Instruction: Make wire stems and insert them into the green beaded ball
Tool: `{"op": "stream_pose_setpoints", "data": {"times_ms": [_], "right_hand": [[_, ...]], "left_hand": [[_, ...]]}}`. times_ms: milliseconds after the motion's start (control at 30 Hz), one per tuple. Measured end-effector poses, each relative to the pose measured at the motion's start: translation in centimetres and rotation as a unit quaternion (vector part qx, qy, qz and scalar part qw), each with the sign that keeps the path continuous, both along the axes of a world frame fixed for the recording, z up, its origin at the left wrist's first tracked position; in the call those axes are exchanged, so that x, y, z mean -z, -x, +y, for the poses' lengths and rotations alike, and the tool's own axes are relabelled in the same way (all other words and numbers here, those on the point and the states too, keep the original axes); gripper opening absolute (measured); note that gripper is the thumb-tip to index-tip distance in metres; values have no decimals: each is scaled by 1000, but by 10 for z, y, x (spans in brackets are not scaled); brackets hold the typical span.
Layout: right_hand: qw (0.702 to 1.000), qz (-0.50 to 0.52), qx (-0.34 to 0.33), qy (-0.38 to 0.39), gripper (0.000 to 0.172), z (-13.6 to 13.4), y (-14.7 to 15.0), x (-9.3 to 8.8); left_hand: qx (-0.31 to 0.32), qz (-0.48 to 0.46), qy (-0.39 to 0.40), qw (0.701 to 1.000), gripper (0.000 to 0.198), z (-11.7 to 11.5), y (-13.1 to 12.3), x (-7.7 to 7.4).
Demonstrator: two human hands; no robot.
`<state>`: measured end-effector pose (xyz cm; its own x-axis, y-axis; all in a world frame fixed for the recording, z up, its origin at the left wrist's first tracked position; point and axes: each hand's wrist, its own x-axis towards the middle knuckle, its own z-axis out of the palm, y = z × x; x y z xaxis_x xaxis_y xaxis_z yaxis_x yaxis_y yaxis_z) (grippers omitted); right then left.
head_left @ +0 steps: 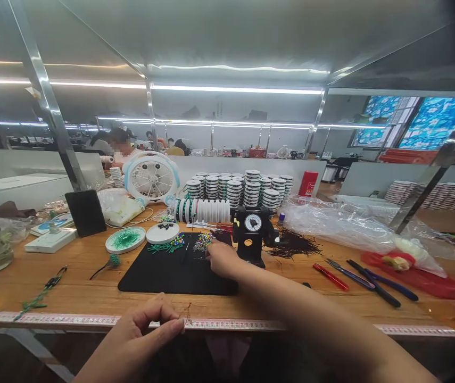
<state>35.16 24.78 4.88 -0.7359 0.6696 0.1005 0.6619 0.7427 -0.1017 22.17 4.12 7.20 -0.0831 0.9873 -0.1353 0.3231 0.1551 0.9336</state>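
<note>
Left hand: my left hand point(143, 340) is down at the near edge, pinching a thin reddish thread point(188, 315) between thumb and forefinger.
Right hand: my right hand point(221, 259) reaches forward, well apart from the left, its fingers curled at the black mat point(175, 276) beside a heap of coloured beads point(203, 241). I cannot tell if it holds anything.
Front edge: a printed measuring tape point(227, 324) runs along the wooden worktop point(71, 279), just below the thread.
On the mat: green strands with coloured bead ends point(167, 246) lie at the far edge, by a white round dish point(162, 232) of small dark pieces.
Left of the mat: a green-filled round dish point(125, 240) and a small green tassel point(111, 260).
Right of the mat: a black dial gauge point(253, 229), a loose pile of dark brown cords point(293, 244), red-handled pliers point(331, 276) and dark-handled pliers point(374, 284).
Farther on: stacked white spools point(235, 189) stand behind a desk fan point(150, 178).
Far off: a co-worker point(121, 149) sits beyond the fan.
</note>
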Motion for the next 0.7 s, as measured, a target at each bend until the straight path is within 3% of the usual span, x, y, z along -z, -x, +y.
{"op": "stream_pose_setpoints", "data": {"times_ms": [167,300,467,567,700], "right_hand": [[995,-17,-89,-48,22,-11,-9,-9],[984,-13,-169,-58,22,-20,-9,-7],[987,36,-151,-44,12,-19,-11,-6],[982,164,-98,6,15,-22,-17,-22],[896,411,-90,144,18,-35,-26,-54]], "left_hand": [[-8,8,-14,1000,35,6,14,-7],[-52,22,-56,997,35,26,18,-20],[-110,1,-102,989,36,61,16,-36],[-99,34,-110,988,38,75,15,-46],[-89,103,-131,982,35,83,9,-56]]}}
